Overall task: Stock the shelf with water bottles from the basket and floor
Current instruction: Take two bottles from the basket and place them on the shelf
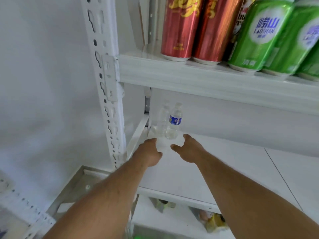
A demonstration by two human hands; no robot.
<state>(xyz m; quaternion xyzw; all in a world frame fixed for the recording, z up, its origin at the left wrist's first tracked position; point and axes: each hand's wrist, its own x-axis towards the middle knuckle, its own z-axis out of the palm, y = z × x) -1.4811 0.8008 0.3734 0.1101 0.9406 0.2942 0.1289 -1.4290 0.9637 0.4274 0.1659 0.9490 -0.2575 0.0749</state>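
Two small bottles [170, 120] are stood upright, touching, at the shelf's [224, 169] back left corner, both hands' loosely spread fingers [176, 146] holding nothing; thin, slippery plastic is likely best gripped mid-body.

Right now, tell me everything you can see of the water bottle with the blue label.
The blue-labelled water bottle is a small clear plastic bottle with a pale cap and a blue band around its middle; the print is too blurred to read. It stands upright at the back left corner of the white shelf, close beside an unlabelled clear bottle on its left. The left hand and right hand lie just in front of it; neither visibly touches it.
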